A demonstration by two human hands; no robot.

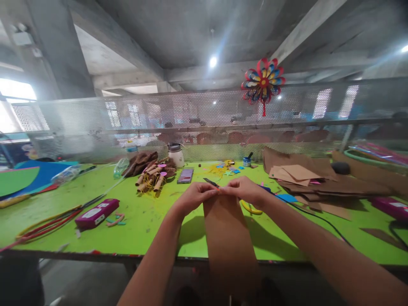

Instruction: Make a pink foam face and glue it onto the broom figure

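Note:
A long strip of brown kraft paper (228, 225) hangs from my fingers toward me, its near end dropping below the table's front edge. My left hand (199, 195) pinches the upper left corner of the strip between thumb and fingers. At the upper right corner my right hand (244, 190) is closed on the same edge, with the two thumbs almost meeting. Just beyond the fingertips, a dark pointed thing with a bit of orange (210, 182) shows; I cannot tell whether it is held or lying there. A yellow loop handle (251, 208) lies beneath my right wrist.
On the green table (143, 238) lie a purple box (97, 213), rolled brown paper tubes (151, 176), a phone (185, 175) and stacked brown paper (318, 187). A white jar (176, 154) stands behind, before a perforated metal screen (191, 114). A black cable (314, 214) runs at right.

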